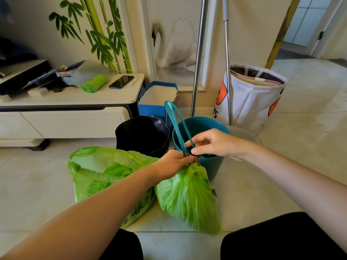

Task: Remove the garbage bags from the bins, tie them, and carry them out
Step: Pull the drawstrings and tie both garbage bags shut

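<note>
Both hands pinch teal drawstrings cinching a green garbage bag before a bagless teal bin.

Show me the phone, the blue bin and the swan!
phone [121, 81]: head view, middle of its dark screen.
blue bin [214, 166]: head view, its outer front wall.
swan [180, 47]: head view, its white body in the wall picture.

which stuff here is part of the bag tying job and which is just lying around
Part of the job:
- cinched green bag, left hand gripping its neck
- teal drawstring, right hand pinching it
- open green bag
- teal bin
- black bin

Lying about:
- phone
- green roll
- blue paper bag
- laundry basket
</note>
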`<state>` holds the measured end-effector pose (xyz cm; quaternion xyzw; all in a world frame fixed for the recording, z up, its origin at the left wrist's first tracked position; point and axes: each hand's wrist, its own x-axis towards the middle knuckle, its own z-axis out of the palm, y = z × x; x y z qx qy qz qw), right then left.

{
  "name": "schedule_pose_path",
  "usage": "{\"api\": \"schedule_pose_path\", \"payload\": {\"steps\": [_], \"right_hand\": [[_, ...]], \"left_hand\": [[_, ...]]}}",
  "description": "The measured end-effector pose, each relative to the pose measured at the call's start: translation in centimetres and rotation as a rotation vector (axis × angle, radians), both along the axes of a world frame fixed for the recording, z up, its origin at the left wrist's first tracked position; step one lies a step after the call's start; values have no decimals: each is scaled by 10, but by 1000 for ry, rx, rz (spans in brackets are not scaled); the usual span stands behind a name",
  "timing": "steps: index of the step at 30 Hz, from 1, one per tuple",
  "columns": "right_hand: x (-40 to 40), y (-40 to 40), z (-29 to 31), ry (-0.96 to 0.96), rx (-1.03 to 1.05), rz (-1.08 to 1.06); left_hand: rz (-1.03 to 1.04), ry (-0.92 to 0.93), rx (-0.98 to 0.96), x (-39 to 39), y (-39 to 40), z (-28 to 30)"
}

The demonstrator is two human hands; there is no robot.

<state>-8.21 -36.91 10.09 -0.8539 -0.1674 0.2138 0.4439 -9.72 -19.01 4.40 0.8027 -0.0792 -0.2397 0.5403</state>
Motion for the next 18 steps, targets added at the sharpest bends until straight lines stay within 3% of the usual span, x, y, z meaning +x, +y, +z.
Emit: {"api": "schedule_pose_path", "payload": {"steps": [10,14,18], "right_hand": [[5,6,-8,-49,11,-73],[10,-1,-9,-62,18,-202],[10,-5,-6,-74,12,-250]], "left_hand": [[33,-155,38,5,1,5],[248,-261,15,7,3,4],[366,-213,-77,7,2,4]]}}
